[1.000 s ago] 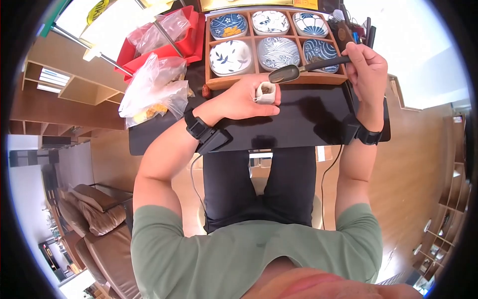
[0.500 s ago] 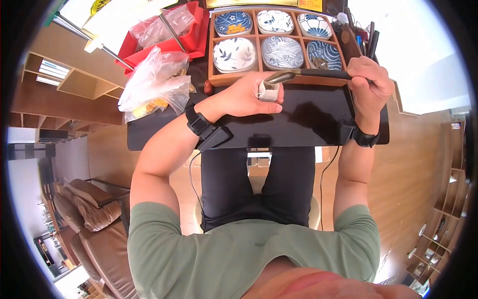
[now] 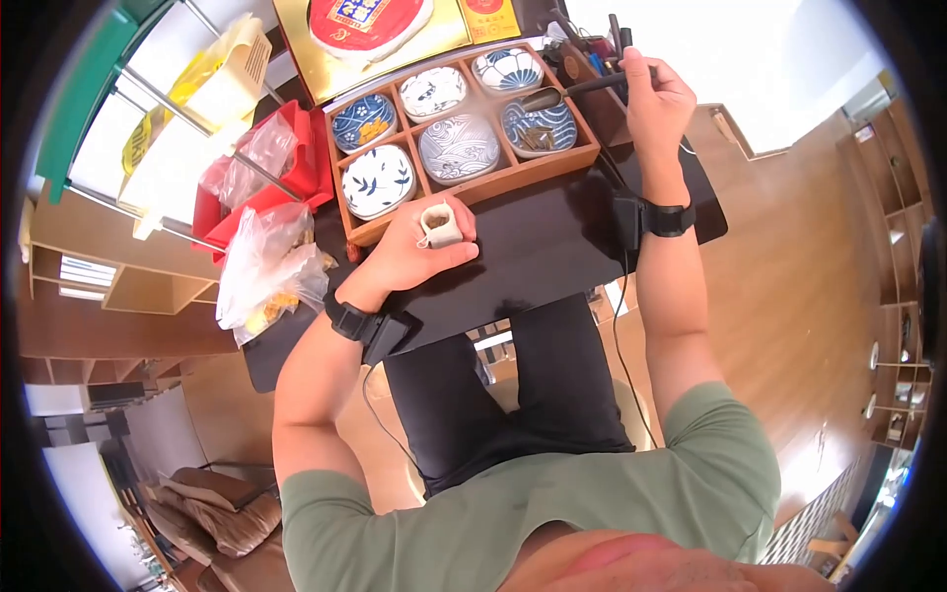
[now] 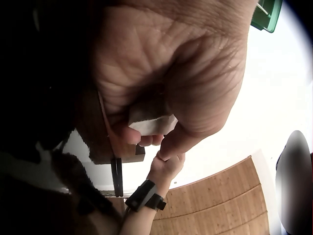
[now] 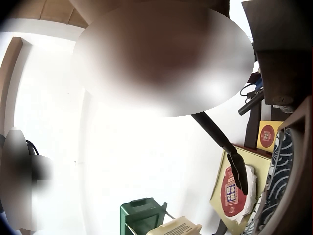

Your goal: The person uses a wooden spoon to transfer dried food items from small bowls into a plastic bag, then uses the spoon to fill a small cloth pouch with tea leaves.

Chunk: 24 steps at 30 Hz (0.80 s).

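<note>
My left hand holds a small white cloth pouch upright, its mouth open with brown bits inside. In the left wrist view the fingers and thumb curl round the pouch. Up at the right, my right hand pinches the dark handle of a spoon. The spoon's bowl hangs over the back edge of the blue wave-patterned dish, which holds brown pieces. The right wrist view shows the spoon pointing down, the hand blurred.
A wooden divided tray holds several patterned dishes, one with orange pieces. Left of it are a red bin and plastic bags. Behind lies a gold box with a red round package. Pens and dark items stand at the back right.
The spoon has left the pouch and moved up and back to the blue wave-patterned dish with the right hand. The left hand keeps hold of the pouch. The head view has turned.
</note>
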Each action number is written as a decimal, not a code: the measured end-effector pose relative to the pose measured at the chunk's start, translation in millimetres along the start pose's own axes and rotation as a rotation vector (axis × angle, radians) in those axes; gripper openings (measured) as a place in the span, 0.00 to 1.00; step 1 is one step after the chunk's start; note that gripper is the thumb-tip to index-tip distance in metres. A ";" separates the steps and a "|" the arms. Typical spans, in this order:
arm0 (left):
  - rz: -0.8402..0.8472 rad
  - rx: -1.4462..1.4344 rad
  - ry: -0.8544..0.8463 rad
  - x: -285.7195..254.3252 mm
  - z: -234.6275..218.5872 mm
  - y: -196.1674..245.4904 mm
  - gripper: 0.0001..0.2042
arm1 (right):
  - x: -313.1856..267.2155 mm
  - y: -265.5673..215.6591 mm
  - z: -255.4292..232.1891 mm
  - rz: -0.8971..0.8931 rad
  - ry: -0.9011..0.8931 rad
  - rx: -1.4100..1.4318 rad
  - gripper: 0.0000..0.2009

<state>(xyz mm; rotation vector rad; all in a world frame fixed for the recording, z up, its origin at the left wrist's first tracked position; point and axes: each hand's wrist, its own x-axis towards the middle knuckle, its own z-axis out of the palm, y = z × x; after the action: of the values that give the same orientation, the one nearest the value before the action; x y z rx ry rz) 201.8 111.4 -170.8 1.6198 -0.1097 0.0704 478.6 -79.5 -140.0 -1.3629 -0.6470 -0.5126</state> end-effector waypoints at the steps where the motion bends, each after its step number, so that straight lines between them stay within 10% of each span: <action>1: 0.000 -0.019 0.002 0.5 -0.3 0.0 0.11 | 0.4 -0.1 0.3 -0.022 -0.011 -0.035 0.13; 24: 0.016 -0.016 0.004 0.4 -0.1 -0.2 0.10 | 0.9 2.6 -2.6 -0.050 -0.182 -0.340 0.15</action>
<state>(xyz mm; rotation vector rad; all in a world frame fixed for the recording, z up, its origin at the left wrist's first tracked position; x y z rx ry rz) 202.2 111.5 -171.0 1.6025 -0.1198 0.0851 481.3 -81.7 -141.5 -1.7315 -0.7676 -0.5605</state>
